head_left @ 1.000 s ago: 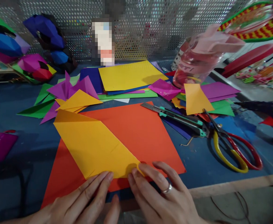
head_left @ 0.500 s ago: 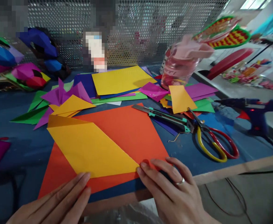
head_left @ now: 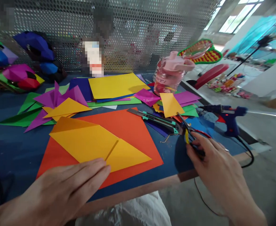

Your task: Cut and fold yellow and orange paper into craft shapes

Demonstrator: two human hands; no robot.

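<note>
Right hand pinches scissors aimed at eleven o'clock; left hand, fingers together, touches folded amber paper, long axis toward four o'clock.

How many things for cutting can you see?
2. The utility knife lies partly on the orange-red sheet, and the scissors are in the right hand. More might be hidden from view.

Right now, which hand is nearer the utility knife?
Right hand, on the scissors just right of the utility knife; left hand farther left, on the folded yellow paper.
</note>
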